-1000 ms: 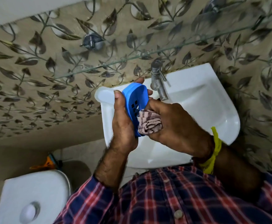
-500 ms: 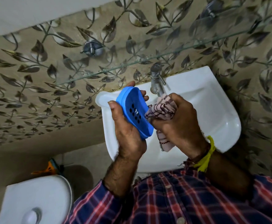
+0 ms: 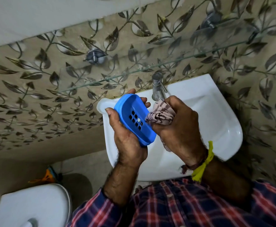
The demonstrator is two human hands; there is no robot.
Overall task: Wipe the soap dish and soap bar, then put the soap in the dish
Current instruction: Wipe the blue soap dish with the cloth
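Note:
My left hand (image 3: pixel 127 141) holds a blue plastic soap dish (image 3: pixel 130 112) above the left side of the white sink, its hollow side with drain holes tilted toward me. My thumb lies along its left rim and my fingers wrap behind its far end. My right hand (image 3: pixel 181 128) is closed on a bunched pink patterned cloth (image 3: pixel 160 117), and the cloth's tip presses into the right inner edge of the dish. A tail of the cloth hangs below my right palm. No soap bar shows in the head view.
The white sink (image 3: pixel 216 115) sits under both hands, with a chrome tap (image 3: pixel 157 86) just beyond the cloth. A glass shelf (image 3: pixel 150 66) runs along the leaf-patterned wall. A white toilet tank (image 3: pixel 32 207) stands at lower left, with an orange item (image 3: pixel 47 176) behind it.
The dish has turned from edge-on to show its hollow side. The cloth went from the dish's lower end up near the tap, then came back against the dish's right inner edge.

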